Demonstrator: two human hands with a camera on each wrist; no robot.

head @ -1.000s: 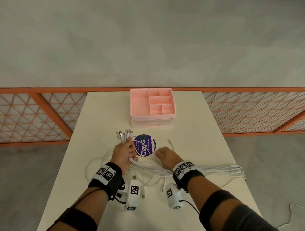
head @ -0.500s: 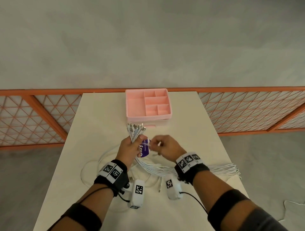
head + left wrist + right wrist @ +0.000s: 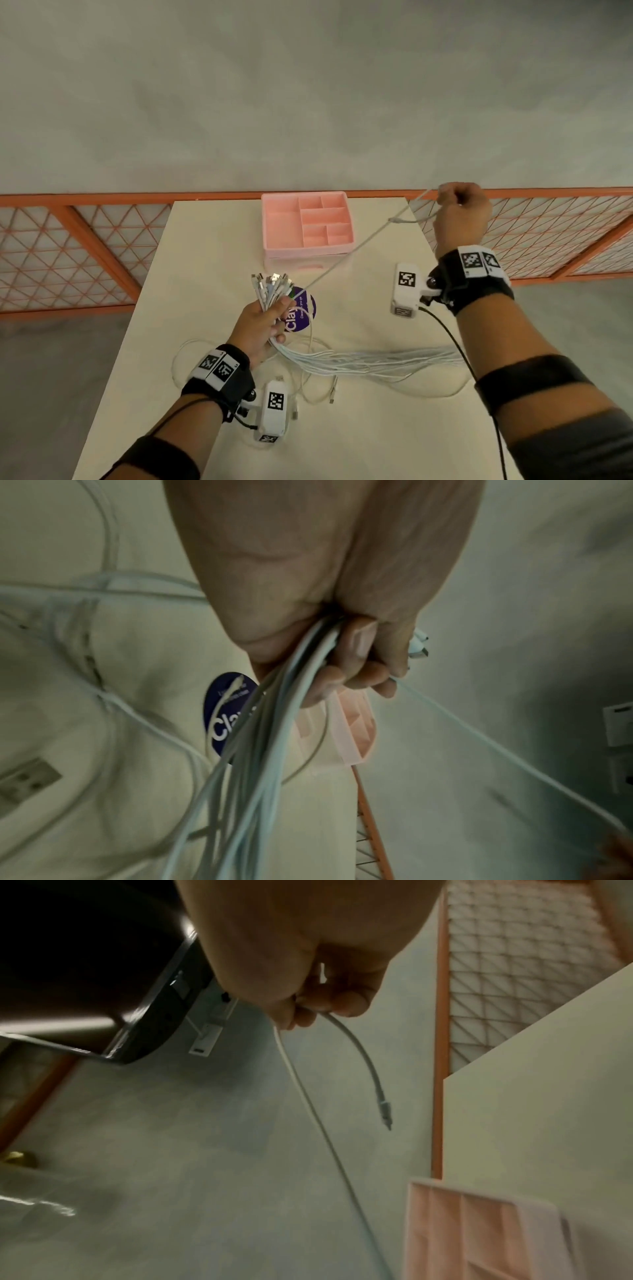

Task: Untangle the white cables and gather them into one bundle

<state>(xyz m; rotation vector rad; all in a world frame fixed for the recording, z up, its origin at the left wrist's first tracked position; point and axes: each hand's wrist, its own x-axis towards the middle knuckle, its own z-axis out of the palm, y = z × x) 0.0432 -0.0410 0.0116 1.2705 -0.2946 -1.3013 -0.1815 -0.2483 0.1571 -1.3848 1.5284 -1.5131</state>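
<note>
White charging cables (image 3: pixel 359 363): most are gathered in a bundle, connector ends (image 3: pixel 270 282) fanned upward out of the left hand (image 3: pixel 263 323), long tails running along the cream rectangular tabletop (image 3: pixel 212 260) toward 3 o'clock. Left hand is clenched around the bundle near the plugs; the left wrist view shows the fingers (image 3: pixel 356 647) wrapped round the strands.

One single white cable (image 3: pixel 346 258) runs taut from the left fist toward 1 o'clock, passing over the front right corner of the pink plastic compartment tray (image 3: pixel 281 222), up to the right hand (image 3: pixel 460 214). Right hand is raised near the table's far right corner, pinching that cable close to its end. In the right wrist view, the short free end with a small plug (image 3: pixel 385 1110) hangs loose below the fingertips (image 3: pixel 346 1004).

Round purple sticker (image 3: pixel 303 313) with white lettering lies on the table just at 3 o'clock of the left hand, partly covered by it and by cable.

A few slack loops (image 3: pixel 185 356) and loose plugs (image 3: pixel 332 397) lie on the table at 6 o'clock of the left hand, outside the grip.

Tray sits at 12 o'clock, near the far edge of the table. Orange lattice railing (image 3: pixel 68 246) runs behind the table, grey floor beyond it.
</note>
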